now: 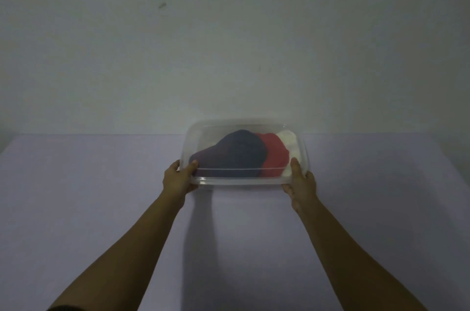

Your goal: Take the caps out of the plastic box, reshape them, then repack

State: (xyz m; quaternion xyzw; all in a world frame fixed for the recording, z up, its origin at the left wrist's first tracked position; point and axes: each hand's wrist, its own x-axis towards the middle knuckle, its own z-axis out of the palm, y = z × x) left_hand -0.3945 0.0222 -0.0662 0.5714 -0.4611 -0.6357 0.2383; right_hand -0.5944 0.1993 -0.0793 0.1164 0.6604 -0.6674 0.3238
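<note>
The plastic box [245, 151] is blocking twelve o'clock. Bare table [89, 196] is lying open at nine and three.

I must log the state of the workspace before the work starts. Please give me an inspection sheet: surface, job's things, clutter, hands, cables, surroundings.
Surface: pale lilac table, dimly lit.
Job's things: clear plastic box near the far edge, holding a navy cap, a red cap and a white cap, left to right.
Clutter: nothing seen.
Hands: left hand and right hand grip the box's near corners.
Cables: nothing seen.
Surroundings: plain wall with small marks.
</note>
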